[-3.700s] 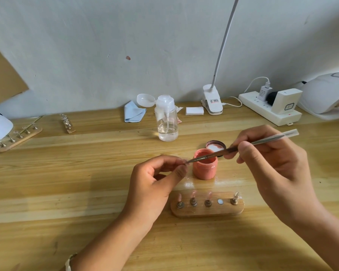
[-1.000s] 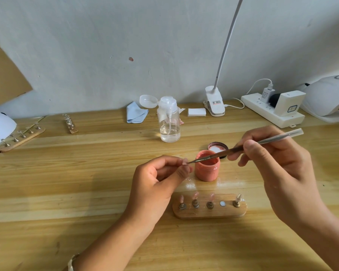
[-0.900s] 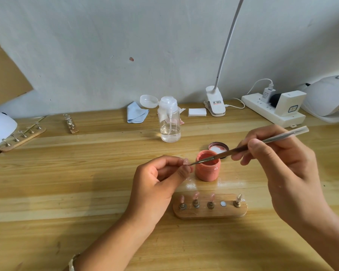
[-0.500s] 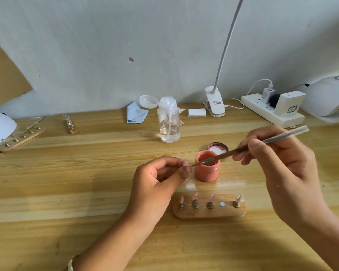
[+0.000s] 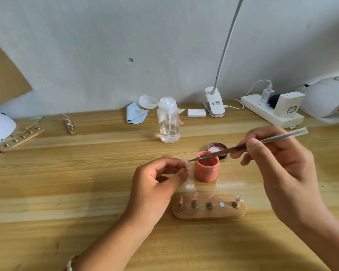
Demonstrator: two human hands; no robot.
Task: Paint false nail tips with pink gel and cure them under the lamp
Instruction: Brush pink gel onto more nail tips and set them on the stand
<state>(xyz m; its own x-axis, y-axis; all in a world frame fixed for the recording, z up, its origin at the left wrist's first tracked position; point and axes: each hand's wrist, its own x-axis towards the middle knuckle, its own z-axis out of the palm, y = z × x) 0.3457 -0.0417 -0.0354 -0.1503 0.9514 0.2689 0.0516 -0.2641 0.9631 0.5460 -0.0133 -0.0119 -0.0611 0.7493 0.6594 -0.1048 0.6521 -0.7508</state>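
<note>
My left hand pinches a small nail tip between thumb and forefinger, just left of the open pink gel jar. My right hand grips a thin brush whose bristle end points at the nail tip, passing over the jar's mouth. In front of the jar lies a wooden holder with several small stands; three on the left carry pink tips, one on the right a pale tip, and one spot shows only a white disc. A white curing lamp sits at the far right.
The jar's lid lies behind the jar. A clear pump bottle, blue cloth, white pads, a clip lamp and a power strip line the back. Two more holders and a white device sit far left.
The brush tip has stayed at the nail tip with small strokes; my right hand has shifted slightly right and up. My left hand has kept its pinch in the same place.
</note>
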